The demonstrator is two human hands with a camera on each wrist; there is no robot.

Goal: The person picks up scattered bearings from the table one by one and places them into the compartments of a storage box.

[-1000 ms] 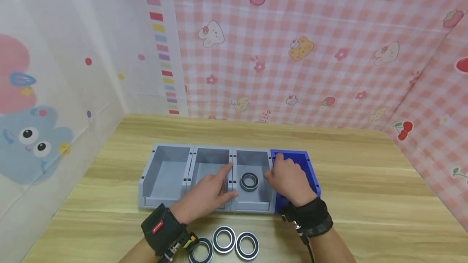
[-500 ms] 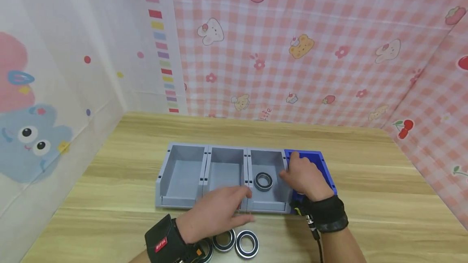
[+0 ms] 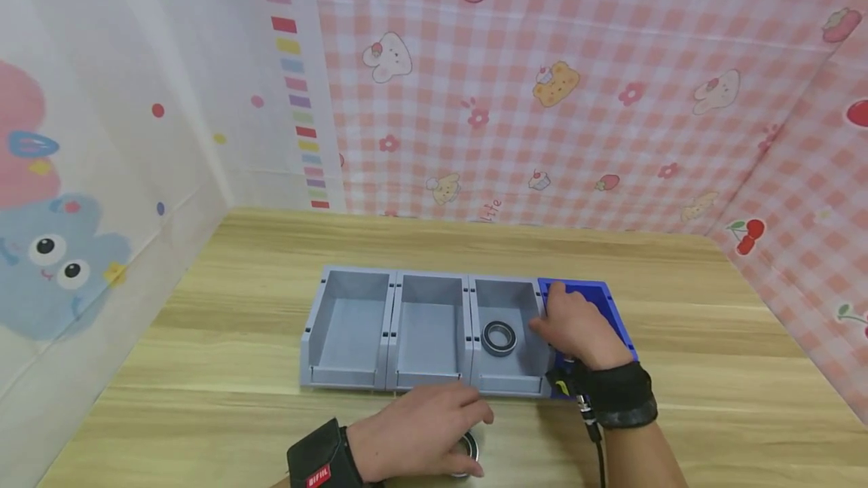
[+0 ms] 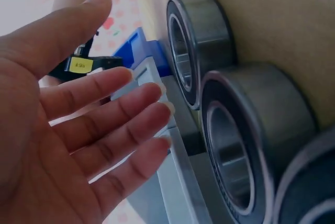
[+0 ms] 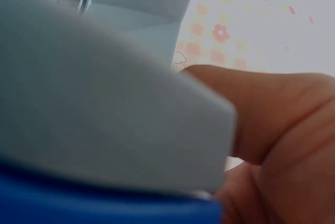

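My left hand (image 3: 430, 428) hovers in front of the bins, fingers spread, above ball bearings on the table. One bearing (image 3: 472, 446) peeks out between its thumb and fingers in the head view. The left wrist view has a near bearing (image 4: 277, 114), a farther bearing (image 4: 212, 35) and part of a third (image 4: 314, 187), all beside the fingers, apart from them. My right hand (image 3: 579, 330) grips the adjoining walls of the blue bin (image 3: 603, 296) and the right grey bin (image 3: 511, 384). Inside that grey bin lies another bearing (image 3: 498, 353).
A left grey bin (image 3: 349, 377) and a middle grey bin (image 3: 430, 379) complete the joined row on the wooden table (image 3: 203, 367). A cable (image 3: 600, 450) trails from the right wrist strap. Patterned cloth (image 3: 529, 134) hangs behind and at both sides.
The row of bins has slid to the right with my right hand on it. My left hand has left the bins and come back over the loose bearings.
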